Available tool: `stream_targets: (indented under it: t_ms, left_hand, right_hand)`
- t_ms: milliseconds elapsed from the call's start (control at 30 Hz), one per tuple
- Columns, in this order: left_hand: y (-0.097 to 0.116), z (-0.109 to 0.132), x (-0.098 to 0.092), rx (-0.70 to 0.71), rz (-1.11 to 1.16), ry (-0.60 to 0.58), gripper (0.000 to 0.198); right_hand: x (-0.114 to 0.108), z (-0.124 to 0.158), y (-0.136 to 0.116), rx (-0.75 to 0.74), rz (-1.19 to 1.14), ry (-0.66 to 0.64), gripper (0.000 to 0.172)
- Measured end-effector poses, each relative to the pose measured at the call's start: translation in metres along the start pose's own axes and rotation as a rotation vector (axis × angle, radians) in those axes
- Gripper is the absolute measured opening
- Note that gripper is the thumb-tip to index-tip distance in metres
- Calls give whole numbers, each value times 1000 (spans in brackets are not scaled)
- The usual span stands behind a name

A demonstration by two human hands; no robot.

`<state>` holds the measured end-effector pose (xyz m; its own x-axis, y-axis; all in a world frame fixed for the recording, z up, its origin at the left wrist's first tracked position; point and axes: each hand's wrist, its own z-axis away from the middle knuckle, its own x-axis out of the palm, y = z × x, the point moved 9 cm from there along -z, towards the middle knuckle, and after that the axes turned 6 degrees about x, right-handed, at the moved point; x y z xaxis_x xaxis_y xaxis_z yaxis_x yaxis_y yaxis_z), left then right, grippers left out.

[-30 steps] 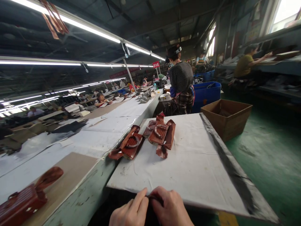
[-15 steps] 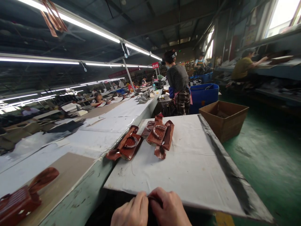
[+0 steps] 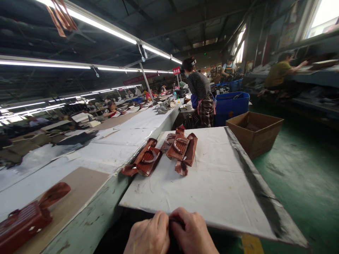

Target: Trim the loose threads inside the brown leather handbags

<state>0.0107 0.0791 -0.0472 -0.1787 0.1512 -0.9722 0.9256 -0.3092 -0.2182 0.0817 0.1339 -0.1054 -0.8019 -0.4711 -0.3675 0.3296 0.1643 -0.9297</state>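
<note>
Since a second ago: left hand (image 3: 150, 233) has curled its index finger in and sits closer to the right hand (image 3: 192, 229); striped-shirt co-worker (image 3: 202, 86) now leans further forward. Bag pieces unmoved.

Grip: both hands bent inward, side by side at the near edge of the white board (image 3: 206, 197). Dark spot between right thumb and fingers; can't tell if it's held material or shadow, so grasp unconfirmed.

Brown bag pieces (image 3: 178, 150) with wrapped handles sit at the board's far left; another handled piece (image 3: 145, 167) reaches the bench edge (image 3: 113, 180). Bare white surface spans from hands to pieces and right to the dark edge strip (image 3: 246, 169). Green floor (image 3: 296, 169) beyond; cardboard box (image 3: 239, 137) near the far right corner.

Writing: red sign (image 3: 176, 70), white characters, last two look like 水组, first unclear.
</note>
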Motion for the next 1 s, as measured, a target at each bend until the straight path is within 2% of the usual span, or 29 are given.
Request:
stream_targets:
  t_ms: [200,333,400,533,667,900,1000]
  left_hand:
    - [8,-3,-11,-30,17,-40,18]
    - [14,-2,-17,-18,78,-46,15]
    - [12,1,-21,-27,155,-4,15]
    - [6,9,-31,-64,349,162,15]
    - [3,14,-38,-96,440,289,14]
    - [-2,10,-33,-99,467,287,16]
    - [-6,9,-29,-103,483,266,16]
  right_hand:
    - [-3,6,3,87,-99,-35,6]
    - [-6,7,4,117,-171,-81,7]
    - [-7,7,3,117,-199,-122,8]
    - [-9,8,-5,46,-274,-202,12]
    - [-11,10,-11,-25,-418,-264,15]
    - [-14,2,-6,-32,-360,-191,13]
    - [-19,1,-13,-128,-317,-143,11]
